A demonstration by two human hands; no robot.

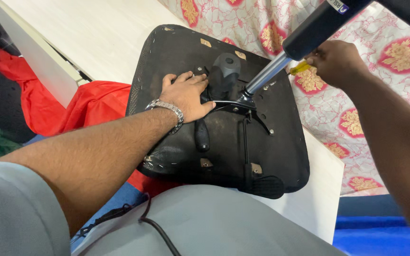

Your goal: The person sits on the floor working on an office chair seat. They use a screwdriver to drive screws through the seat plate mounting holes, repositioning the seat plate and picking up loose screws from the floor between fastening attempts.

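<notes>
Two hands work over an upturned black chair seat that lies underside up on a pale table, its far edge reaching toward a floral cloth in pink, red and gold that covers the surface beyond. A red cloth hangs off the table's left side, just beside the seat's left edge, and a blue floor shows at the lower right. From the middle of the seat rises the gas cylinder, tilted up and to the right, its thick black upper tube narrowing to a bright metal rod that meets the black metal mechanism bolted to the seat's underside. A dark grey knob stands on that mechanism just left of the rod, and a black lever points down toward the near edge. The left hand lies flat, fingers spread apart, pressing on the seat and mechanism just left of the knob; a silver watch sits on its wrist. The right hand is closed around a yellow-handled tool, likely a screwdriver, held behind the rod near the seat's far right edge; its tip is hidden. A thin black cable trails across the person's grey clothing at the bottom.
</notes>
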